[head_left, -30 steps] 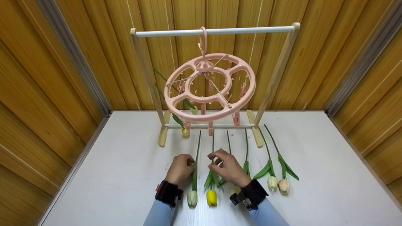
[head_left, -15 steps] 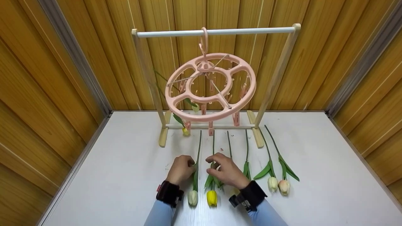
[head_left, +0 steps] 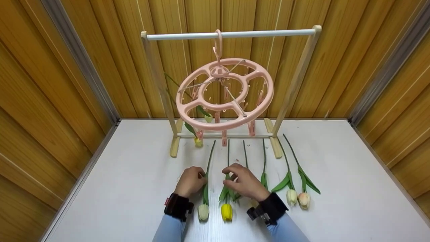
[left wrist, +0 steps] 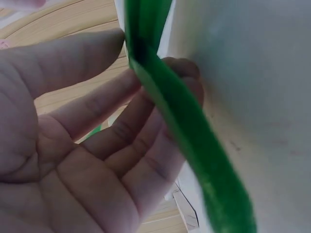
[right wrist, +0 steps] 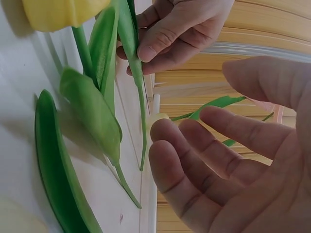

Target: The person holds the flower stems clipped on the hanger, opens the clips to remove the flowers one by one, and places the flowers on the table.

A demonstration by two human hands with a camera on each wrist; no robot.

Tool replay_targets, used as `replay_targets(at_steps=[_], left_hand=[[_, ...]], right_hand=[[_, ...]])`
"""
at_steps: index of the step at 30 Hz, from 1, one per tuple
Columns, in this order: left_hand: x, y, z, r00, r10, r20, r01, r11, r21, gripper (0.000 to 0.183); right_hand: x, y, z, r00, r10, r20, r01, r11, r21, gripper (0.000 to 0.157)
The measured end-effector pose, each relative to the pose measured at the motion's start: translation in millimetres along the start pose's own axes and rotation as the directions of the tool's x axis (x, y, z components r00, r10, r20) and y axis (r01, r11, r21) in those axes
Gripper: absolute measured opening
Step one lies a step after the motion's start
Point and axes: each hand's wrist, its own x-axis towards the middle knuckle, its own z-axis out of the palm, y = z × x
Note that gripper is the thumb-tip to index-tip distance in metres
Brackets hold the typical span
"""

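My left hand [head_left: 190,181] pinches the leafy stem of a white tulip [head_left: 203,212] between thumb and fingers. In the left wrist view, the tulip's green leaf [left wrist: 194,141] crosses in front of the fingertips. To its right lies a yellow tulip [head_left: 226,212], its head toward me and its stem pointing to the back. Over that yellow tulip's leaves hovers my right hand [head_left: 245,181], fingers loosely bent and apart from the thumb. Nothing is between them in the right wrist view, where the right hand [right wrist: 228,160] faces the tulip leaves [right wrist: 92,107].
A round pink clip hanger [head_left: 221,126] hangs from a rack's white rod [head_left: 262,33]. Two tulips hang upside down from its left clips, one a yellow tulip [head_left: 198,142]. On the right lie a cream tulip [head_left: 291,197] and a pinkish tulip [head_left: 304,200]; other stems are partly covered by my right arm.
My left hand has shifted slightly left, taking the white tulip with it, so its head now lies farther from the yellow one. The right hand has stayed almost in place.
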Motion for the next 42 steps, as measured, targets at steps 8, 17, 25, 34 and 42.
replay_targets(at_steps=[8, 17, 25, 34, 42], left_hand=[[-2.4, -1.1, 0.3, 0.997, -0.054, -0.053, 0.054, 0.999, -0.003, 0.005], [-1.1, 1.9, 6.6, 0.994, -0.071, -0.079, 0.068, 0.997, -0.036, 0.004], [-2.7, 7.7, 15.8, 0.991, 0.010, -0.136, -0.013, 1.000, -0.016, 0.011], [-2.8, 14.3, 25.7, 0.989, -0.038, -0.144, 0.030, 0.998, -0.063, 0.020], [-4.0, 17.7, 20.6, 0.990, -0.040, -0.139, 0.034, 0.998, -0.047, 0.017]], right_hand=[[0.7, -0.5, -1.3, 0.999, 0.034, 0.006, -0.034, 0.999, 0.009, 0.029], [-0.5, -1.6, -2.2, 0.999, 0.037, 0.002, -0.037, 0.999, 0.014, 0.029], [-1.3, -0.1, -2.2, 1.000, 0.029, -0.006, -0.029, 0.999, 0.020, 0.028], [-0.6, 0.0, -1.6, 1.000, 0.027, 0.000, -0.027, 0.999, 0.021, 0.028], [-1.0, -0.8, -4.2, 0.999, 0.032, -0.005, -0.032, 0.999, 0.030, 0.027]])
